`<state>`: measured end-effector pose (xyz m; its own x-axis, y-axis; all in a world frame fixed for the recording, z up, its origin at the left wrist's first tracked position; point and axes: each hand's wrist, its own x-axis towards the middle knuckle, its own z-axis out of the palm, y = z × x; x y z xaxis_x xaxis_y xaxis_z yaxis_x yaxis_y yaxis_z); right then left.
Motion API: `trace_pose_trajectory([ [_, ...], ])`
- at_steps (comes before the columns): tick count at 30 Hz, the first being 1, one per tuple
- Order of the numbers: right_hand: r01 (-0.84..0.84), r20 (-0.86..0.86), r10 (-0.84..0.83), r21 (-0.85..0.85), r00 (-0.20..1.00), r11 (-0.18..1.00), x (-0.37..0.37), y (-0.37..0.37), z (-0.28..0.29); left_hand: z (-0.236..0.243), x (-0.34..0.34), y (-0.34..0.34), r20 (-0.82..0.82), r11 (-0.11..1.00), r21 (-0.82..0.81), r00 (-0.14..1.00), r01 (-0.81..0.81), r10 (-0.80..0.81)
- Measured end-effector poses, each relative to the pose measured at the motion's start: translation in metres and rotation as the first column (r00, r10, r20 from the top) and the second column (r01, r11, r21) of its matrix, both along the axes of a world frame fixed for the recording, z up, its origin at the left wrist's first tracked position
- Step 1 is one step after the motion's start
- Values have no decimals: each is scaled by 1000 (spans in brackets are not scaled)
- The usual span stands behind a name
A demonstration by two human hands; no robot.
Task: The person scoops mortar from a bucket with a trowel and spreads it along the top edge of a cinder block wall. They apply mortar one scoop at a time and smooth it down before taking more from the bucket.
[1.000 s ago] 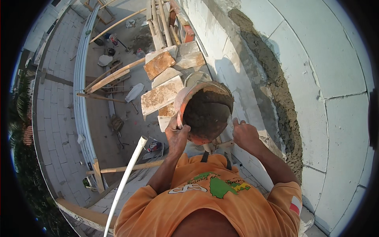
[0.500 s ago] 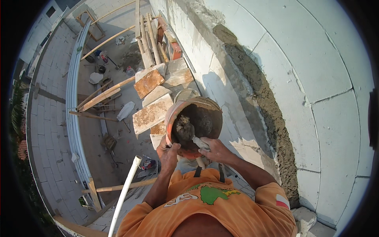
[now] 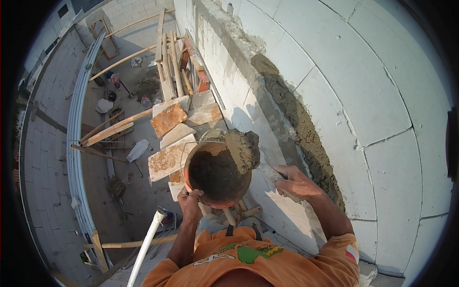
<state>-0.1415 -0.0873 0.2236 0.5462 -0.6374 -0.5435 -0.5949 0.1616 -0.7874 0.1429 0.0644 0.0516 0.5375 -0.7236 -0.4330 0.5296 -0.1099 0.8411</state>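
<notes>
My left hand (image 3: 190,203) grips the left rim of an orange bucket (image 3: 215,179) with dark, mortar-smeared insides and a wire handle. In my right hand (image 3: 301,186) is a trowel (image 3: 267,173), raised just right of the bucket, carrying a big grey lump of wet mortar (image 3: 243,148) over its upper right rim. Behind the bucket lie several stained slabs (image 3: 169,119), and part of a second pail is hidden there. Along the block wall (image 3: 392,177) to my right runs a rough band of fresh mortar (image 3: 315,158).
Wooden and bamboo poles (image 3: 174,71) lie behind the slabs; others cross at left over a lower floor (image 3: 119,177) strewn with tools and bags. Long metal lengths (image 3: 81,110) run along the left side. A white pipe (image 3: 148,246) stands near my left forearm.
My right hand came to the trowel in the bucket, then lifted it up and rightward with a mortar lump. The view shifted, so the bucket now sits further left in it.
</notes>
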Motion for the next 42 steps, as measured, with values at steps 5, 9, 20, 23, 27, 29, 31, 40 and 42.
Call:
trace_pose_trajectory([
  [5,220,61,-214,-109,975,969,6,-75,47,-37,12,17,19,1000,-5,1000,14,-14],
  [9,259,-23,-296,-421,955,869,51,-165,62,-31,17,33,-13,997,63,999,-37,38],
  [20,-130,-423,-596,-873,683,470,152,-378,-79,-67,36,82,-9,961,232,988,-151,157],
  [23,-174,-396,-613,-904,684,390,151,-377,-86,-67,43,94,-14,928,301,972,-219,234],
  [27,-315,-401,-622,-916,673,249,144,-365,-59,-81,54,101,55,901,339,962,-270,267],
  [29,-388,-418,-634,-901,651,196,139,-362,-54,-80,57,96,54,899,353,964,-261,259],
  [31,-460,-435,-649,-876,625,145,126,-358,-63,-89,60,95,21,931,306,979,-198,201],
  [40,-756,-661,-645,-626,383,193,99,-318,-61,-88,53,89,62,888,354,954,-295,292],
  [42,-670,-552,-707,-727,442,149,106,-320,-45,-83,53,88,36,906,335,964,-259,263],
])
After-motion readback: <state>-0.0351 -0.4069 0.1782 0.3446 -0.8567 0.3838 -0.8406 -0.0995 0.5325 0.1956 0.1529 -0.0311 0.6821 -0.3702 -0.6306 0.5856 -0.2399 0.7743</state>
